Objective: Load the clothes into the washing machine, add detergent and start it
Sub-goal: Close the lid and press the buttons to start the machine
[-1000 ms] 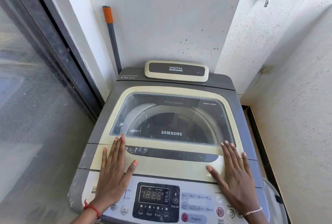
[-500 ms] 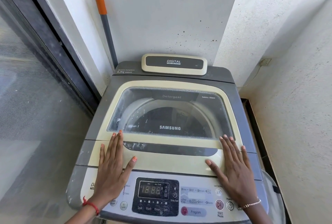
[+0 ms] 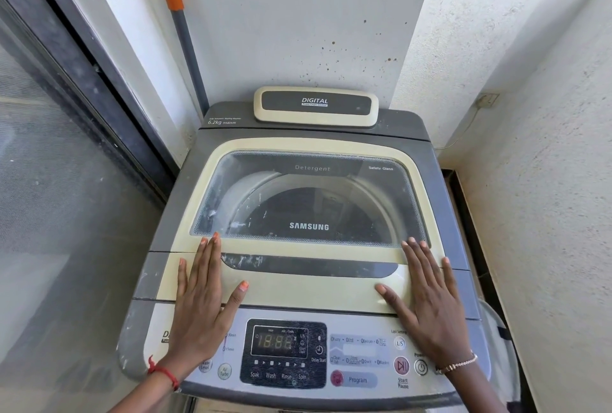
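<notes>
A grey and cream top-loading washing machine [image 3: 440,187] fills the middle of the view, its glass lid [image 3: 308,200] lying closed. My left hand [image 3: 202,300] rests flat on the lid's front left part, fingers straight. My right hand [image 3: 427,293] lies flat on the front right part in the same way. Between my wrists sits the control panel [image 3: 284,353], whose display shows 18:88. A red start/pause button [image 3: 401,365] is just left of my right wrist. The drum looks dark through the glass; I cannot make out clothes or detergent.
A grey pole with an orange grip [image 3: 183,38] leans in the corner behind the machine. A glass sliding door [image 3: 49,214] runs along the left, white walls close in behind and to the right. A white basket edge [image 3: 500,339] shows at the machine's right.
Both hands stay flat on the lid in the same places. The view has tilted slightly, so the machine sits lower in it.
</notes>
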`<state>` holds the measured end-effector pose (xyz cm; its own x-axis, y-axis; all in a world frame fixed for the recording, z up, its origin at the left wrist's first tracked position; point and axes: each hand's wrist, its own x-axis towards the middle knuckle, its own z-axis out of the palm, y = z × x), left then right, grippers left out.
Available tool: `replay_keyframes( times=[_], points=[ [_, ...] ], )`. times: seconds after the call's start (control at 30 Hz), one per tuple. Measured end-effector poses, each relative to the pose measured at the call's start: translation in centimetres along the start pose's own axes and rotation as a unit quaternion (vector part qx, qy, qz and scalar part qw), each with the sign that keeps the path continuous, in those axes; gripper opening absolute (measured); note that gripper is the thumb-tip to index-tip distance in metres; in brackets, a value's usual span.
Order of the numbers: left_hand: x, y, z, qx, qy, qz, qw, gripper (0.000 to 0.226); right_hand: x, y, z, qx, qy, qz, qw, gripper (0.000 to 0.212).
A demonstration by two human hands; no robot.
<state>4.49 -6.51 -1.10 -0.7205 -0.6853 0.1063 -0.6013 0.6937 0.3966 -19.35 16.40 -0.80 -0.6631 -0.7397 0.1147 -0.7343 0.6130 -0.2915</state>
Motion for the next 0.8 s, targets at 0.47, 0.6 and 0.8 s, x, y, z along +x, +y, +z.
replay_keyframes(
  times=[0.47, 0.6, 0.8],
  points=[
    [0.02, -0.26, 0.07, -0.001, -0.005, 0.001, 1.0, 0.08, 0.03, 0.06, 0.1, 0.002, 0.004, -0.002, 1.0, 0.082],
    [0.02, -0.24, 0.05, -0.005, -0.006, 0.003, 1.0, 0.081, 0.04, 0.07, 0.09, 0.002, 0.003, -0.001, 1.0, 0.082],
    [-0.04, -0.28, 0.04, -0.004, -0.003, 0.005, 1.0, 0.08, 0.04, 0.08, 0.15, 0.004, 0.003, -0.001, 1.0, 0.082]
  ],
)
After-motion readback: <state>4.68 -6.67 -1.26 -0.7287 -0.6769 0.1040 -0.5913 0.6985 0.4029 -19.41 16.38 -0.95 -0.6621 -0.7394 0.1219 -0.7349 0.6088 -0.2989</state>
